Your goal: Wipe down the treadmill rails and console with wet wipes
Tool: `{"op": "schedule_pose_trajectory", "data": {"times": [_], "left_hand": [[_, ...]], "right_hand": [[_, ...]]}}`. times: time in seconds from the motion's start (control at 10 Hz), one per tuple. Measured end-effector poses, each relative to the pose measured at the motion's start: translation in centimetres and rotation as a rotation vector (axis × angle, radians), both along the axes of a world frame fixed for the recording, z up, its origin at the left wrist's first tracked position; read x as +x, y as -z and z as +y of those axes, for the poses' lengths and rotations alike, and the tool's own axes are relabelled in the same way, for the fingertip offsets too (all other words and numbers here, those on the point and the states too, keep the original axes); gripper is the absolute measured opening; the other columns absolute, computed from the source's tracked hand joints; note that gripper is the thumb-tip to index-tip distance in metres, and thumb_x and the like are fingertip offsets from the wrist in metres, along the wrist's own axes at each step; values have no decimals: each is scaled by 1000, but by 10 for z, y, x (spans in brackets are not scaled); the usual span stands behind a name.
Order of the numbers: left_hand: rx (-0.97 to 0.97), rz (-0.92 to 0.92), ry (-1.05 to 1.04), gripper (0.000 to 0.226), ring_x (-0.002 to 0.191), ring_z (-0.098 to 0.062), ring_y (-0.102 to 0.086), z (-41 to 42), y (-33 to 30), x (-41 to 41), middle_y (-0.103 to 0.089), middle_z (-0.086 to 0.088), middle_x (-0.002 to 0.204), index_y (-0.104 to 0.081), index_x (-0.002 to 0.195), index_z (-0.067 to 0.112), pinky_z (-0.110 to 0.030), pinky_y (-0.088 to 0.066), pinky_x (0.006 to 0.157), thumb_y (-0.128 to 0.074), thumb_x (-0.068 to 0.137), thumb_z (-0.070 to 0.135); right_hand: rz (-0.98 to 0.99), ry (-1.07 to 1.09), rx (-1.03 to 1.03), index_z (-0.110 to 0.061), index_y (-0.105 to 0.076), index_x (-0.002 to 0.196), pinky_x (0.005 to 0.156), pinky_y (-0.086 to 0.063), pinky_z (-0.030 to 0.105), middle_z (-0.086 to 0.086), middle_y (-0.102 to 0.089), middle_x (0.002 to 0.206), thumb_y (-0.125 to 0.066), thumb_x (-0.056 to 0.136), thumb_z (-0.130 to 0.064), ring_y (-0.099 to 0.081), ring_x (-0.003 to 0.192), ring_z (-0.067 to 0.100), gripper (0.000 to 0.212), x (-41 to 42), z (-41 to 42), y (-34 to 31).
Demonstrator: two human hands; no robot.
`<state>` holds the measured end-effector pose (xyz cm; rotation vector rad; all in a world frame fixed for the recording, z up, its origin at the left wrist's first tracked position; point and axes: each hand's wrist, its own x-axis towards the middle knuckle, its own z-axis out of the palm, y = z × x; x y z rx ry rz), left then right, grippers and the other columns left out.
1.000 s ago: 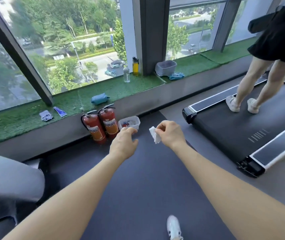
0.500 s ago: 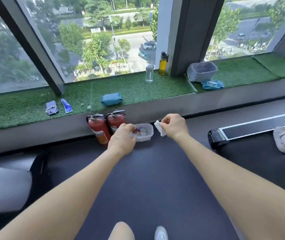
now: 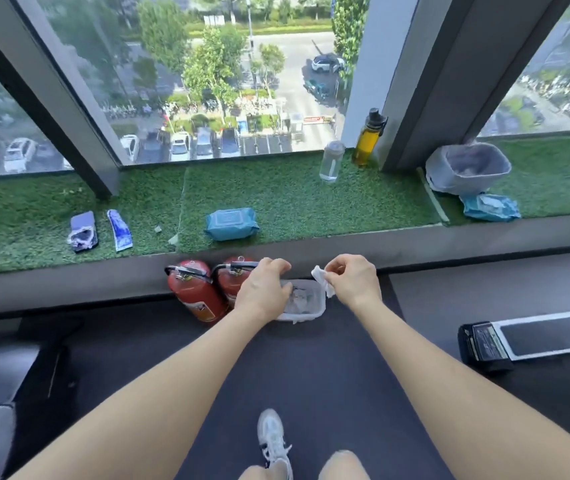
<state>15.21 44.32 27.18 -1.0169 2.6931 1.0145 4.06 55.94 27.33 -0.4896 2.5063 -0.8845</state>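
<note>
My right hand [image 3: 352, 282] pinches a crumpled white wet wipe [image 3: 321, 277] just above the right rim of a small white bin [image 3: 311, 315] on the floor, which holds used wipes. The fingers and thumb of my left hand [image 3: 262, 292] curl round the bin's left rim. A blue pack of wet wipes [image 3: 231, 223] lies on the green turf ledge beyond. I stand on a dark treadmill belt [image 3: 311, 375]. No rails or console are in view.
Two red fire extinguishers [image 3: 196, 296] stand left of the bin. On the ledge are a clear bottle [image 3: 332, 161], a yellow bottle [image 3: 368, 140], a grey bin [image 3: 467, 168] and a second blue pack [image 3: 489, 207]. A neighbouring treadmill's front end [image 3: 484, 346] lies at the right.
My view has swung left and down toward the window ledge. Both hands have reached forward to the small white bin, and the left hand now holds its rim.
</note>
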Motion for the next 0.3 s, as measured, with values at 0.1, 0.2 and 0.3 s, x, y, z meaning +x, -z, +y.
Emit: {"op": "schedule_pose_trajectory", "data": {"times": [0.1, 0.2, 0.3], "left_hand": [[28, -48, -16, 36, 115, -23, -52, -34, 16, -33, -48, -3, 126, -53, 128, 20, -36, -40, 99, -52, 92, 19], [52, -87, -7, 35, 114, -23, -53, -64, 35, -62, -48, -4, 126, -53, 127, 19, -37, -40, 100, -52, 92, 19], [74, -104, -54, 34, 112, -23, -55, -89, 56, -92, -49, -4, 125, -54, 126, 19, -39, -41, 99, -53, 92, 19]], "right_hand": [[-81, 15, 6, -17, -68, 77, 70, -48, 29, 2, -69, 82, -70, 81, -33, -62, 80, 19, 16, -30, -32, 27], [-154, 38, 40, -18, -69, 77, 72, -49, 31, 3, -70, 83, -72, 78, -33, -64, 81, 20, 16, -55, -60, 53], [-200, 30, 69, -18, -71, 81, 75, -48, 30, 3, -71, 89, -72, 79, -29, -63, 86, 20, 11, -82, -86, 79]]}}
